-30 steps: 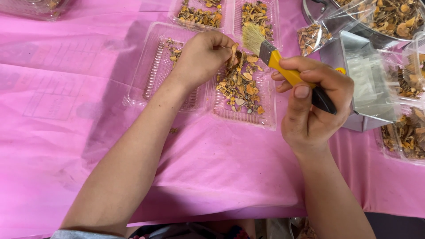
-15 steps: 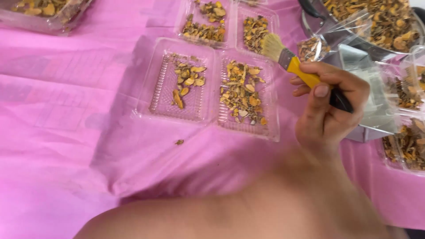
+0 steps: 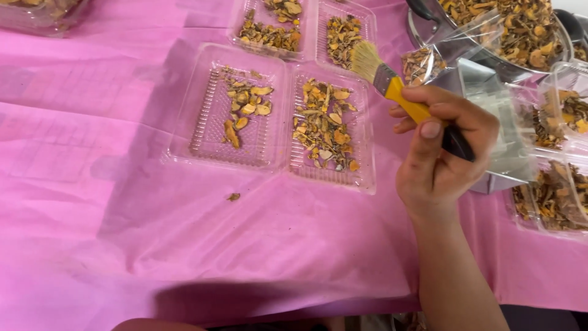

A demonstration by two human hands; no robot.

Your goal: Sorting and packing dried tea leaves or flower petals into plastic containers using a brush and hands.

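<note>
My right hand (image 3: 442,153) grips a paintbrush (image 3: 401,92) with a yellow and black handle, its pale bristles pointing up and left over the right edge of an open clear plastic clamshell box (image 3: 184,132). Both halves of that box hold dried orange-brown pieces (image 3: 323,122), fewer in the left half. One loose piece (image 3: 233,197) lies on the pink cloth (image 3: 122,233) in front of the box. My left hand is out of view; only a sliver of arm shows at the bottom edge.
A second clear box (image 3: 318,30) with dried pieces lies behind the first. A metal pan (image 3: 429,18) full of the same pieces stands at the back right, with clear bags and filled boxes (image 3: 551,196) along the right edge. Another container (image 3: 37,12) sits at the back left.
My left hand has left the clamshell box and pulled back out of view. The right hand keeps the brush beside the box's right half.
</note>
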